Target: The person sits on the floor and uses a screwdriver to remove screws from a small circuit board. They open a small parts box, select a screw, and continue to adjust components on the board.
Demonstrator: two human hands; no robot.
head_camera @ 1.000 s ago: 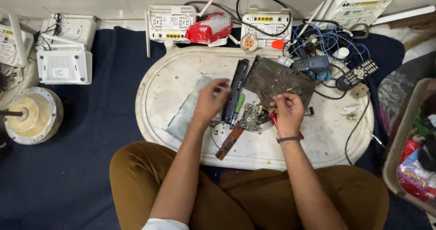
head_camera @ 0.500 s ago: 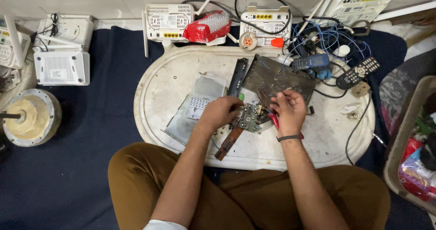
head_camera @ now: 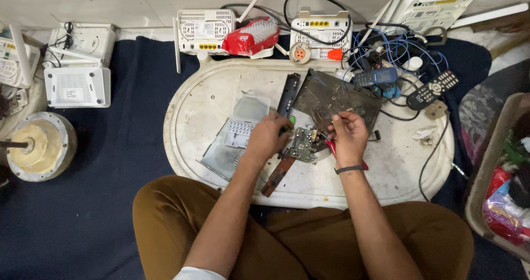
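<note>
White oval worktop (head_camera: 210, 109) on a dark blue floor mat, and at its middle sits a small green circuit board (head_camera: 301, 145). Left hand (head_camera: 269, 138) clamps the board's left edge, fingers closed. Right hand (head_camera: 346, 136), just right of the board, pinches a red-handled tool (head_camera: 330, 145).

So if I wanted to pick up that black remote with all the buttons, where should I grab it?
Grab the remote across its two long edges near the middle, coming from above. It lies flat and slanted on the tray rim, buttons up, with blue wires crowding its upper-left end, so the right end is freer.
</note>
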